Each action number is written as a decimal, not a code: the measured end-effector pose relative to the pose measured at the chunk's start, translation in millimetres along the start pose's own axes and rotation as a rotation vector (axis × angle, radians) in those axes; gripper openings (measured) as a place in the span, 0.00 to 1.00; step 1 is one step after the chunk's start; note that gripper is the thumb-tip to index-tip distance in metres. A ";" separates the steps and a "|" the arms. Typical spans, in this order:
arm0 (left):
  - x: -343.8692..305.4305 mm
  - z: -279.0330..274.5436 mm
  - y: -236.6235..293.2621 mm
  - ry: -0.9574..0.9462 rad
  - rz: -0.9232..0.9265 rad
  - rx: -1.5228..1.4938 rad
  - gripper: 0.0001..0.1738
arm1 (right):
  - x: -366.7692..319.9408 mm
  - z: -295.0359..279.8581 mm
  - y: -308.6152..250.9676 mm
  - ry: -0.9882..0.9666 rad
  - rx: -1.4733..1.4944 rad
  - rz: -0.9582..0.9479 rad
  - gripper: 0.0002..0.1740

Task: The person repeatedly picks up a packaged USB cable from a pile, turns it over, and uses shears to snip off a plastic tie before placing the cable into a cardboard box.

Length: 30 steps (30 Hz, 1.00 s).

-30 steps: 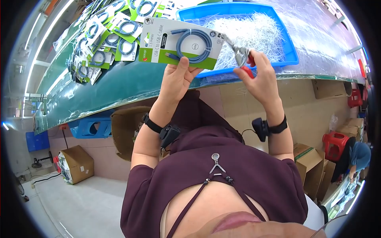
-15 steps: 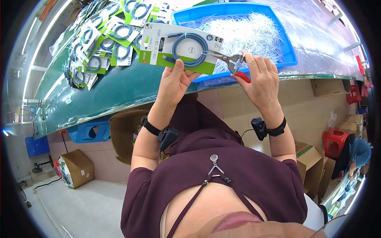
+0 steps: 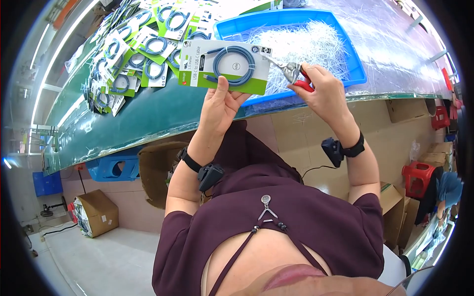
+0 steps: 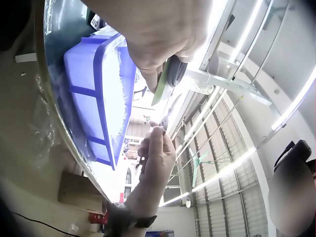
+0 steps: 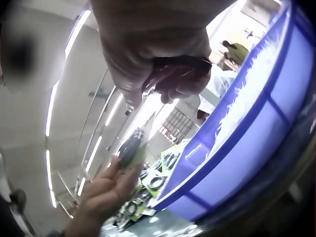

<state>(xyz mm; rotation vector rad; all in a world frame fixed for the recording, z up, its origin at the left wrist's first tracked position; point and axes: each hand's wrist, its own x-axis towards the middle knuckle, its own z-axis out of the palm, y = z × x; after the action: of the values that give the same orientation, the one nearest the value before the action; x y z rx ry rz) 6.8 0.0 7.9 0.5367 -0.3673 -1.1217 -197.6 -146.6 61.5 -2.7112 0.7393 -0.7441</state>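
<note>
A cable card (image 3: 233, 65), likely light and stiff, is being pinched by its lower edge, a suitable hold, in the left hand (image 3: 218, 107) near a blue tray (image 3: 357, 64), while red-handled cutters (image 3: 292, 74) are being gripped in the right hand (image 3: 327, 94).

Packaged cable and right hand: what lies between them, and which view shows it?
The metal head of the red-handled cutters lies between the packaged cable and the right hand, blades pointing toward the cable's card. The head view shows this.
</note>
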 end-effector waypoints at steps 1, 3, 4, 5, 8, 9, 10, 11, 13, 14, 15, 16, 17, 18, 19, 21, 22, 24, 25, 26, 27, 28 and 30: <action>-0.1 1.0 -2.1 0.000 0.006 0.001 0.21 | 1.7 7.1 1.3 0.001 0.001 -0.006 0.31; 0.9 1.3 -8.7 -0.009 0.045 0.043 0.20 | 5.4 24.8 -0.3 0.003 0.521 0.197 0.26; 1.2 1.9 -12.5 -0.015 0.056 0.066 0.20 | 5.1 32.5 -2.5 0.007 0.782 0.306 0.23; 0.9 3.5 -16.1 -0.020 0.048 0.069 0.20 | 5.1 39.6 -7.0 0.015 0.782 0.314 0.23; -1.7 9.7 -26.0 -0.024 0.131 0.175 0.18 | 13.0 55.3 -24.5 0.225 0.675 0.237 0.18; -3.1 8.8 -30.9 -0.027 0.133 0.175 0.18 | 15.3 56.3 -27.5 0.227 0.673 0.233 0.18; -5.4 4.8 -37.8 -0.011 0.197 0.263 0.18 | 17.1 57.4 -30.8 0.222 0.644 0.248 0.18; -7.3 -0.1 -43.7 0.005 0.260 0.353 0.17 | 18.4 58.6 -33.6 0.218 0.615 0.264 0.18; -7.6 -5.5 -46.5 0.022 0.324 0.441 0.16 | 20.2 63.0 -34.7 0.213 0.584 0.279 0.18; -7.5 -7.8 -47.1 0.017 0.324 0.469 0.16 | 21.3 69.3 -32.4 0.226 0.689 0.307 0.19; -7.5 -9.4 -47.7 0.013 0.324 0.496 0.16 | 22.5 74.9 -30.7 0.238 0.793 0.335 0.20; -7.8 -10.7 -48.4 0.008 0.322 0.522 0.16 | 23.0 78.7 -29.9 0.250 0.896 0.364 0.21; -9.1 -11.8 -49.2 0.010 0.322 0.519 0.16 | 22.5 82.4 -29.4 0.247 0.894 0.365 0.21; -10.6 -12.9 -49.2 0.005 0.332 0.529 0.16 | 23.1 86.7 -29.7 0.257 0.904 0.366 0.21; -11.6 -14.1 -48.3 0.001 0.344 0.539 0.18 | 24.9 90.2 -30.9 0.266 0.916 0.364 0.22; -14.2 -16.9 -45.0 0.006 0.362 0.551 0.19 | 29.0 88.4 -38.7 0.265 0.932 0.358 0.22; -16.0 -18.5 -42.9 0.025 0.371 0.489 0.20 | 29.9 85.4 -41.5 0.281 0.809 0.295 0.22; -21.1 -22.5 -36.8 0.067 0.396 0.366 0.22 | 33.4 80.2 -50.5 0.307 0.569 0.162 0.22; -25.4 -22.3 -26.9 0.089 0.461 0.334 0.22 | 37.2 83.3 -47.7 0.291 0.580 0.153 0.22; -31.7 -24.8 -12.2 0.112 0.528 0.305 0.23 | 43.9 86.0 -38.4 0.306 0.412 0.126 0.21; -44.8 -35.0 5.9 0.147 0.588 0.379 0.24 | 46.7 87.5 -29.5 0.322 0.247 0.096 0.21; -63.3 -48.2 29.8 0.183 0.651 0.454 0.24 | 46.1 87.2 -19.7 0.309 0.262 0.080 0.21; -121.8 -98.8 76.0 0.420 0.610 0.721 0.24 | 48.6 85.4 10.6 0.230 0.066 0.141 0.19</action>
<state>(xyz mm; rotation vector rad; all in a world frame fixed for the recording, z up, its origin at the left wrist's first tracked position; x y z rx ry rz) 68.1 158.6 -30.3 1.1765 -0.5198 -0.2423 -120.5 -173.6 5.9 -2.5104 0.9270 -1.0374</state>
